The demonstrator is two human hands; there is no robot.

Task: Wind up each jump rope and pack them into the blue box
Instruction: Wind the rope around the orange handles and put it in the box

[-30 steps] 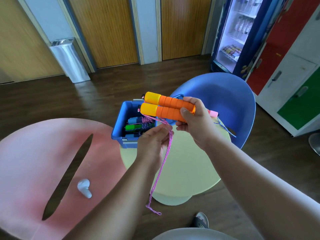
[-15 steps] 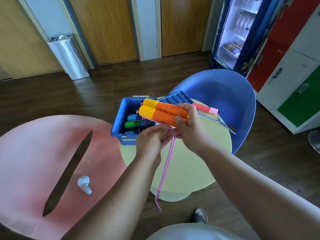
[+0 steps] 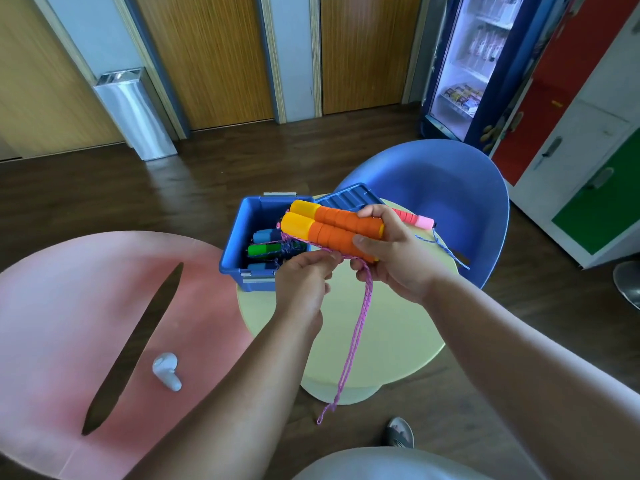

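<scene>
Jump rope cord (image 3: 360, 327), limp, light and tangle-prone, dangles over the table (image 3: 388, 341) from the left hand (image 3: 304, 275) pinching it, best gripped by its stiff foam handles (image 3: 332, 226), clamped in the right hand (image 3: 391, 251) beside the blue box (image 3: 235, 244).

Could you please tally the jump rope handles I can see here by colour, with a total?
Orange foam handles with yellow caps, held in the right hand: 2
Pink foam handle on the pale round table: 1
Green handle in the blue plastic box: 1
Blue handles in the box: 2 visible
Total: 6 visible; others may be hidden.
</scene>
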